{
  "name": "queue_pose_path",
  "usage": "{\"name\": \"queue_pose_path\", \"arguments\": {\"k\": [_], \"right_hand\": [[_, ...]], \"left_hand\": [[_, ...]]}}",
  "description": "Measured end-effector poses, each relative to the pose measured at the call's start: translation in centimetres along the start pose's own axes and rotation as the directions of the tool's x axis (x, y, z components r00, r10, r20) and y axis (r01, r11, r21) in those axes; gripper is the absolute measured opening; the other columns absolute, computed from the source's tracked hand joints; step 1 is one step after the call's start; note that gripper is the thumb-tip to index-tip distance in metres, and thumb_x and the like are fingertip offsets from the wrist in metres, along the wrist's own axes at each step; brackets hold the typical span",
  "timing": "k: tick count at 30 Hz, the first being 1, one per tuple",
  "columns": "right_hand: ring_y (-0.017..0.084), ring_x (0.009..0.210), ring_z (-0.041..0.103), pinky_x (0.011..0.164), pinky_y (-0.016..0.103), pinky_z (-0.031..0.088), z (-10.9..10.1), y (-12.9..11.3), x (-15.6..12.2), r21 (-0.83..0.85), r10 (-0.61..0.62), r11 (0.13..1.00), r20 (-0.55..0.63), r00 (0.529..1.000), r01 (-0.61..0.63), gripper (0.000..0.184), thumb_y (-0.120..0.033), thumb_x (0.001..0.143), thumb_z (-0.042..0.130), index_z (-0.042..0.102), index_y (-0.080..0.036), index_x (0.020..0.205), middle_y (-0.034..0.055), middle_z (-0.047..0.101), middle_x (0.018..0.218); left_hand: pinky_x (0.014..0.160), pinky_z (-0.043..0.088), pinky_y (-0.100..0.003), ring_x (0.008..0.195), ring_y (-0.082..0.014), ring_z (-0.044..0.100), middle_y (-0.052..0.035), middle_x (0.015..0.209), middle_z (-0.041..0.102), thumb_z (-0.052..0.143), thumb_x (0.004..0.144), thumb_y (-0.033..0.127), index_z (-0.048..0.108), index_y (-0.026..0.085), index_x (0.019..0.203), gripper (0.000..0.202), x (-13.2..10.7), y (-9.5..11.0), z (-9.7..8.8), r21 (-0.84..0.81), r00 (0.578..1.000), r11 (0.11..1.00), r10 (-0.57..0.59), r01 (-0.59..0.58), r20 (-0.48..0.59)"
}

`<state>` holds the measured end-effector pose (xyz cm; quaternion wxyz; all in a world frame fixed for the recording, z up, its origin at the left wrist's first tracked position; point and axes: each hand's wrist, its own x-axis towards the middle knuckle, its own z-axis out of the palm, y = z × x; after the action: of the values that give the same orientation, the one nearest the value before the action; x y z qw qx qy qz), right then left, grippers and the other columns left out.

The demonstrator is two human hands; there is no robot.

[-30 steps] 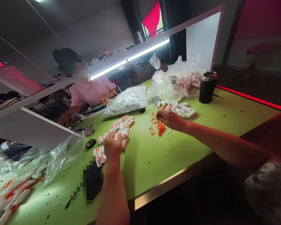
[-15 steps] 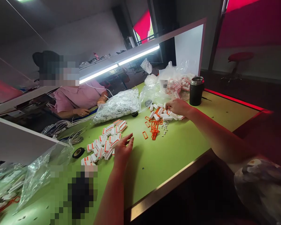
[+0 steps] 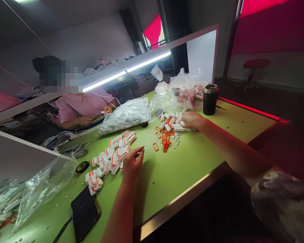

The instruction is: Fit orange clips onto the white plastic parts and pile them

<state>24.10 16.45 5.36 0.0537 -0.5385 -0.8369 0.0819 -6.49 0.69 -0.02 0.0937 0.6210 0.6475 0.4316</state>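
White plastic blocks [image 3: 167, 127] lie beside thin orange frames [image 3: 166, 136] on the smooth green table [image 3: 182, 175] — the right hand [image 3: 194, 120] is at the blocks, its fingers too hidden to tell. The left hand [image 3: 131, 166] — fingers slightly apart — hangs beside orange-striped blocks [image 3: 113, 159].

Mottled grey-white sleeve [image 3: 281, 206], bare forearms [image 3: 121, 206]

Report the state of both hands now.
Left hand: open, nothing visibly held, near white, orange-edged oblong plastic pieces.
Right hand: at plain white oblong plastic pieces; fingertips hidden, so its grip cannot be told.
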Motion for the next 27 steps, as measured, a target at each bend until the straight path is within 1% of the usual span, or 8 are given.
{"name": "queue_pose_path", "arguments": {"k": [4,7,9,11,13,18,23,27], "right_hand": [[0.023,0.088,0.064,0.073,0.027,0.045,-1.2,-0.8,-0.9,0.05,-0.047,0.998,-0.048,0.998,0.049,0.025,-0.028,0.084,0.063,0.073,-0.007,0.095,0.0183,0.07,0.1],[0.018,0.087,0.063,0.073,0.024,0.045,-1.4,-2.9,-1.7,0.217,-0.17,0.957,-0.112,0.979,0.191,0.028,-0.039,0.087,0.063,0.072,-0.013,0.092,0.0101,0.071,0.096],[0.016,0.083,0.063,0.071,0.024,0.045,-0.8,-4.8,-2.4,0.439,-0.271,0.839,-0.177,0.946,0.322,0.028,-0.042,0.084,0.066,0.072,-0.014,0.088,0.0065,0.071,0.091],[0.015,0.079,0.062,0.069,0.024,0.044,0.3,-6.8,-3.1,0.625,-0.321,0.671,-0.241,0.916,0.4,0.028,-0.041,0.081,0.069,0.071,-0.013,0.085,0.0052,0.071,0.085],[0.015,0.076,0.062,0.068,0.024,0.045,1.7,-8.5,-3.8,0.705,-0.321,0.574,-0.273,0.907,0.416,0.028,-0.04,0.08,0.071,0.071,-0.013,0.084,0.0045,0.07,0.082],[0.016,0.079,0.062,0.074,0.027,0.047,3.7,-9.9,-4.2,0.744,-0.317,0.498,-0.321,0.892,0.445,0.027,-0.04,0.082,0.068,0.072,-0.014,0.085,0.0048,0.069,0.083],[0.014,0.069,0.063,0.068,0.027,0.051,3.6,-9.1,-3.2,0.852,-0.184,0.365,-0.328,0.927,0.374,0.03,-0.044,0.085,0.063,0.067,-0.015,0.085,0.0025,0.066,0.075],[0.012,0.066,0.061,0.066,0.026,0.052,3.5,-8.8,-2.9,0.918,-0.189,0.242,-0.272,0.943,0.314,0.028,-0.043,0.082,0.066,0.064,-0.016,0.086,0.0001,0.063,0.069]], "left_hand": [[0.081,0.057,-0.038,0.086,-0.025,0.071,-0.0081,0.102,0.077,0.067,0.081,0.036,0.077,0.018,0.1,0.028,-0.3,1.5,-0.1,-0.095,0.997,0.992,-0.082,0.083,0.014],[0.089,0.055,-0.04,0.096,-0.0266,0.07,-0.01,0.107,0.076,0.072,0.079,0.037,0.075,0.017,0.106,0.034,-0.8,3.4,0.5,-0.329,0.97,0.914,-0.204,0.237,0.134],[0.095,0.052,-0.042,0.103,-0.026,0.069,-0.0112,0.111,0.075,0.075,0.077,0.039,0.069,0.017,0.12,0.049,-1.3,4.6,1.2,-0.521,0.945,0.791,-0.229,0.319,0.232],[0.097,0.051,-0.041,0.104,-0.0234,0.069,-0.0096,0.117,0.072,0.081,0.073,0.034,0.059,0.024,0.134,0.065,-1.8,5.6,2.2,-0.654,0.933,0.669,-0.204,0.353,0.295],[0.097,0.05,-0.038,0.104,-0.0212,0.068,-0.0072,0.118,0.072,0.084,0.069,0.028,0.055,0.029,0.137,0.074,-2.2,6.1,3.0,-0.732,0.934,0.582,-0.179,0.353,0.308],[0.093,0.053,-0.036,0.092,-0.0177,0.07,-0.0037,0.102,0.075,0.084,0.069,0.027,0.06,0.025,0.133,0.068,-2.3,6.1,3.3,-0.791,0.912,0.453,-0.227,0.41,0.342],[0.081,0.056,-0.03,0.08,-0.0157,0.071,-0.0094,0.099,0.075,0.079,0.074,0.023,0.057,0.018,0.135,0.065,-1.6,5.7,2.3,-0.804,0.846,0.296,-0.325,0.515,0.422],[0.073,0.056,-0.023,0.072,-0.0117,0.069,-0.0127,0.1,0.075,0.072,0.077,0.017,0.064,0.012,0.124,0.048,-1.1,5.3,2.1,-0.8,0.783,0.16,-0.385,0.578,0.489]]}}
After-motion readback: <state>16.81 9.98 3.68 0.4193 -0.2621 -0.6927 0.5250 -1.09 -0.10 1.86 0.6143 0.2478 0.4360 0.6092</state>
